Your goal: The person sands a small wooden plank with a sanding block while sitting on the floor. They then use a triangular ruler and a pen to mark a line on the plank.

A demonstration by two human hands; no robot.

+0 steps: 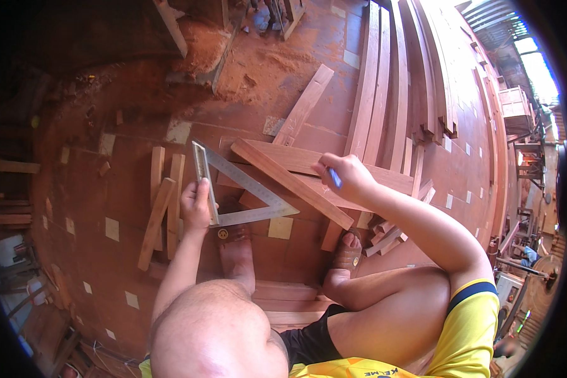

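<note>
My left hand (196,205) is closed on the thick edge of a metal triangle square (246,217), held up to the left of some crossed boards. My right hand (348,176) grips a blue pen (336,181) above those boards. Beneath the two hands, a reddish wooden board (293,184) lies slantwise across another wider board (277,153). The square's right-hand corner comes near the slanting board; whether they touch, I cannot tell. Part of the wider board is hidden behind my right hand.
Long wooden beams (366,94) run away at the far right. Several short wood pieces (156,223) lie left of my left hand, and offcuts (387,238) rest beside my right foot. Sawdust (264,69) covers the far floor. My sandalled feet stand close to the boards.
</note>
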